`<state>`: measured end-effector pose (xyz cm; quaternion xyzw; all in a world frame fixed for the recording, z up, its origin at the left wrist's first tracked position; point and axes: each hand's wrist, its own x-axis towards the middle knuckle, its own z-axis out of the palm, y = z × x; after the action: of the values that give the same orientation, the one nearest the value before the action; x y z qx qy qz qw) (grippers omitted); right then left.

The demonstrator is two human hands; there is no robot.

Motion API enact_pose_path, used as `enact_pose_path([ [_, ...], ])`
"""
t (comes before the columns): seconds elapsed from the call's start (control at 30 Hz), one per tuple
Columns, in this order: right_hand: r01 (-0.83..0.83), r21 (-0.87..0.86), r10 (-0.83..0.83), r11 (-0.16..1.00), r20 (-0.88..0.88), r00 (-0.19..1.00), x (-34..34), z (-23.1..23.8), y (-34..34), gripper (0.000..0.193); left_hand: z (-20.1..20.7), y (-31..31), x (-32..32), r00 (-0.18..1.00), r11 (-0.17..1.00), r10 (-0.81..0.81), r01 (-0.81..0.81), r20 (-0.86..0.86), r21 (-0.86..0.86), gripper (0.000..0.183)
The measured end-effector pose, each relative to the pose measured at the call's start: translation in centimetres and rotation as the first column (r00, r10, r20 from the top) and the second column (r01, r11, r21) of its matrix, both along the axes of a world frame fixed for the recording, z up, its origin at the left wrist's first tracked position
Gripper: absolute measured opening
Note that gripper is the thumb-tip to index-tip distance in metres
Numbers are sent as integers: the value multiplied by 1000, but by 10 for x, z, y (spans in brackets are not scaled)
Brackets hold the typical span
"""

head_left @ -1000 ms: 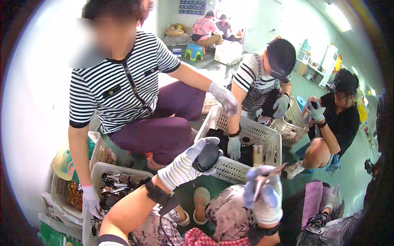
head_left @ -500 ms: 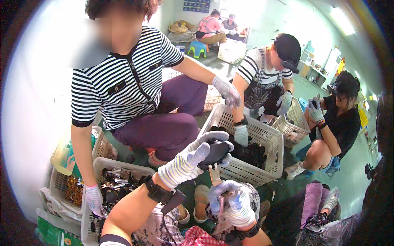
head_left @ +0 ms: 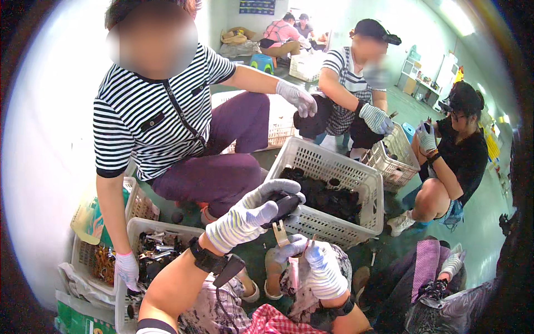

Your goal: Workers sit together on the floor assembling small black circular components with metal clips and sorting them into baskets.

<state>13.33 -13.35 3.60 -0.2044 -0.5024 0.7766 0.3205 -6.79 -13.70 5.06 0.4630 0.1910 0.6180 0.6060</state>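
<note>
My left hand [head_left: 240, 224], in a striped knit glove, is closed round a rounded black part [head_left: 284, 207] held up in front of me. Just below it, my gloved right hand [head_left: 324, 271] grips a flat metal piece [head_left: 280, 234] with a notched, fork-like end. That end points up at the underside of the black part; whether they touch I cannot tell. Something pink and slim shows by the right hand's fingers, too partly hidden to name. Beyond my hands stands a white crate [head_left: 364, 214] holding a heap of black parts [head_left: 320, 192].
Left of my forearm, another white crate [head_left: 167, 225] holds metal and black pieces; a co-worker in a striped shirt [head_left: 161, 122] reaches into it. Two more co-workers sit behind and right of the middle crate. A smaller crate [head_left: 409, 150] stands between them. A covered lap lies at lower right.
My left hand and the black part have shifted slightly left, and the metal piece with them. The co-worker behind the middle crate has drawn a hand out of it and sits more upright.
</note>
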Motion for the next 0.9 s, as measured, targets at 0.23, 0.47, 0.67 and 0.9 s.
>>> enact_pose_path([
  [0.23, -14, -36, 17, 999, 93, 996, 2, 11, 12, 40, 12, -11, 2, 983, 998, 64, -65, -171, 1, 68],
  [0.47, -105, -120, 116, 987, 87, 989, 6, 12, 20, 38, 26, -16, 6, 910, 994, 89, -55, -404, 95, 57],
  [0.67, -11, -129, 29, 992, 137, 990, 12, 5, 20, 41, 24, -6, 4, 776, 971, 126, 33, -618, 239, 46],
  [0.9, 13, -235, -7, 972, 28, 1000, 9, 6, 21, 42, 30, -2, 6, 690, 959, 192, 20, -698, 283, 47],
])
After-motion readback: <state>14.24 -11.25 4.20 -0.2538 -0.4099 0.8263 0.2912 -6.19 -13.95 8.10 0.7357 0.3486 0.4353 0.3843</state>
